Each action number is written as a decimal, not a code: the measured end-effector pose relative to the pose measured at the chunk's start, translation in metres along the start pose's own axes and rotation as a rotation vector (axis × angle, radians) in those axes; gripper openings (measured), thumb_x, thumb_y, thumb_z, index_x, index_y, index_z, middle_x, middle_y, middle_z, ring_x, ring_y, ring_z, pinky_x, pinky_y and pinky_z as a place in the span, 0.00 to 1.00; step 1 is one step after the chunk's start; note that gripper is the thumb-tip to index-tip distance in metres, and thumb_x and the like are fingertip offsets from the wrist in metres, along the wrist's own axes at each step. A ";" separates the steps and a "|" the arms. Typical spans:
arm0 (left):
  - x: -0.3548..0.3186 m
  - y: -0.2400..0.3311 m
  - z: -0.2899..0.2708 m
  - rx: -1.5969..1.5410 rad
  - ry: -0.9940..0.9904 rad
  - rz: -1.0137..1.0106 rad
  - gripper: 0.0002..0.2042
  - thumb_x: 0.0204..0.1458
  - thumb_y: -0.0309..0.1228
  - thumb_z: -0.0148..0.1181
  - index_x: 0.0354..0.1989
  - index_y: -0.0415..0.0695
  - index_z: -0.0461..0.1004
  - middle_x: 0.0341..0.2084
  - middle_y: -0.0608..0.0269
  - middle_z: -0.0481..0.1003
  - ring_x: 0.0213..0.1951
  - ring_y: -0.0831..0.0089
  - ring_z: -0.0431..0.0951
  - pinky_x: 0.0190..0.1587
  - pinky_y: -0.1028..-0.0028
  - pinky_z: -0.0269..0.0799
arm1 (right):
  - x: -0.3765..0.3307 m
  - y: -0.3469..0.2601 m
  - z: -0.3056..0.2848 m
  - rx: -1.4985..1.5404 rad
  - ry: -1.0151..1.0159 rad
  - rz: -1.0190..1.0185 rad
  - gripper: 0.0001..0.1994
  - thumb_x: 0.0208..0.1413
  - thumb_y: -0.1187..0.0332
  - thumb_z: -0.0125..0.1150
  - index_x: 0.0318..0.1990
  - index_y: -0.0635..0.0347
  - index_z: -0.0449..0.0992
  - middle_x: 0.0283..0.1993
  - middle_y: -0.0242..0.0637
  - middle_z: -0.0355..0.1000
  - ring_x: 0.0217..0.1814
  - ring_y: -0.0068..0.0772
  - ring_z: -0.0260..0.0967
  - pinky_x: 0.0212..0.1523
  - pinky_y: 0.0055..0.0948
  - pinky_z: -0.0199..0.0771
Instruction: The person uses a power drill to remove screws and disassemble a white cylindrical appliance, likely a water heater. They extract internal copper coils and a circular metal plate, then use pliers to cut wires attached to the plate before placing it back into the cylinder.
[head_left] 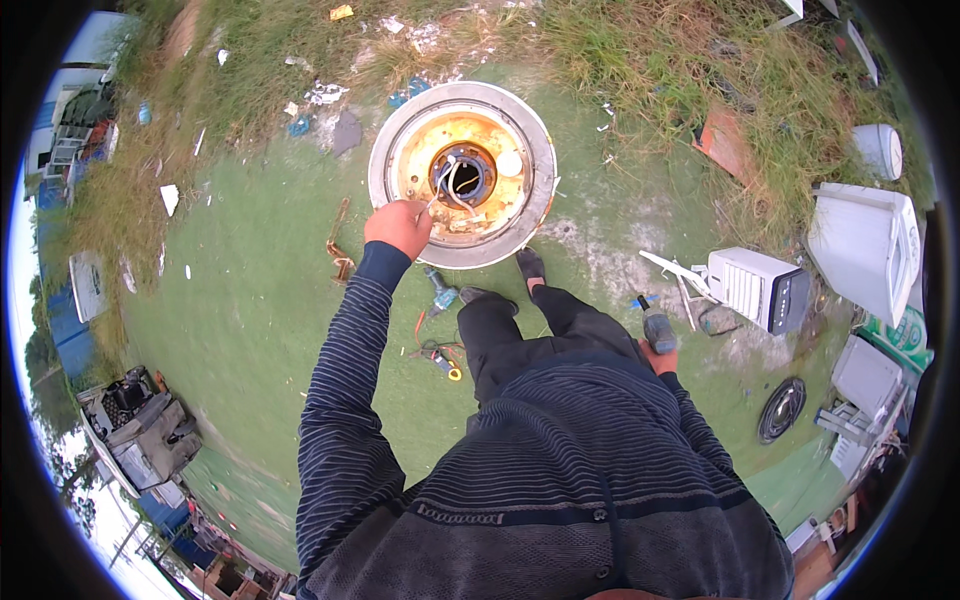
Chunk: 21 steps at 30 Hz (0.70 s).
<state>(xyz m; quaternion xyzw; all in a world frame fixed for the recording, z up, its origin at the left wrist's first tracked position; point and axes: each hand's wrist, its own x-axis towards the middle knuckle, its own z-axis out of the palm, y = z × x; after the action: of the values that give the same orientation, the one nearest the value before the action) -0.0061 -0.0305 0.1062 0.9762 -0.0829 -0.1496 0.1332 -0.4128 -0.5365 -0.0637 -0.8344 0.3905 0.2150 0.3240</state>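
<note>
White wires rising from the dark centre opening of a round drum, pinched at the upper end by left hand. Left hand closed, fingers curled around the wire ends, arm fully extended forward in a striped dark sleeve. Drum lying flat on green ground just beyond left hand: grey metal outer rim, rust-orange inner face, small pale disc to the right of the opening. Right hand low at the person's right side, wrapped shut around a dark grey tool; type of tool not clear. Teal-bodied drill on the ground just below left hand, beside the person's feet. Tangle of red and yellow cables nearer the body, below the drill. White slatted appliance casing to the right of right hand, well apart. Rusty bracket just left of left hand.
</note>
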 end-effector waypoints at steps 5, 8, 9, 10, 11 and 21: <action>-0.005 0.019 -0.006 0.046 -0.041 -0.012 0.13 0.52 0.41 0.58 0.31 0.47 0.84 0.29 0.49 0.81 0.34 0.48 0.82 0.39 0.52 0.79 | 0.001 -0.003 0.000 -0.062 -0.001 -0.012 0.32 0.45 0.41 0.77 0.46 0.63 0.82 0.44 0.47 0.82 0.47 0.41 0.81 0.48 0.40 0.77; 0.006 0.020 -0.002 0.157 -0.186 -0.091 0.13 0.51 0.41 0.58 0.30 0.45 0.84 0.28 0.48 0.82 0.34 0.49 0.83 0.40 0.53 0.79 | -0.001 -0.006 0.000 -0.058 -0.015 -0.001 0.32 0.45 0.41 0.77 0.44 0.63 0.82 0.42 0.47 0.82 0.45 0.42 0.81 0.45 0.42 0.77; 0.010 0.023 0.000 0.162 -0.183 -0.074 0.13 0.51 0.40 0.58 0.30 0.44 0.84 0.29 0.48 0.82 0.35 0.49 0.83 0.40 0.53 0.80 | -0.003 -0.006 0.000 -0.051 -0.010 0.005 0.32 0.44 0.41 0.78 0.44 0.63 0.82 0.41 0.47 0.82 0.45 0.43 0.82 0.45 0.42 0.77; 0.016 0.027 0.002 0.169 -0.179 -0.054 0.13 0.51 0.40 0.58 0.30 0.44 0.84 0.29 0.48 0.82 0.35 0.49 0.83 0.41 0.53 0.80 | -0.005 -0.008 0.001 -0.043 -0.005 0.011 0.32 0.44 0.41 0.78 0.44 0.63 0.82 0.41 0.47 0.82 0.45 0.43 0.82 0.45 0.42 0.77; 0.021 0.031 0.005 0.173 -0.175 -0.038 0.13 0.51 0.39 0.58 0.30 0.43 0.84 0.29 0.47 0.82 0.36 0.50 0.84 0.41 0.53 0.80 | -0.005 -0.005 0.002 -0.038 0.000 0.015 0.32 0.44 0.41 0.78 0.44 0.64 0.82 0.41 0.47 0.82 0.44 0.44 0.82 0.44 0.42 0.77; 0.069 0.042 0.055 -0.552 0.301 -0.085 0.29 0.51 0.35 0.71 0.59 0.33 0.74 0.55 0.39 0.74 0.50 0.46 0.79 0.56 0.59 0.74 | -0.006 -0.002 0.008 0.069 0.051 -0.060 0.31 0.46 0.42 0.75 0.45 0.64 0.82 0.44 0.51 0.82 0.50 0.52 0.80 0.49 0.43 0.78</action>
<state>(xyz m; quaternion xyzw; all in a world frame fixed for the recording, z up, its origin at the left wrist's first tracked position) 0.0364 -0.0975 0.0492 0.9170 0.0221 -0.0257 0.3975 -0.4159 -0.5268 -0.0645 -0.8394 0.3806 0.1702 0.3487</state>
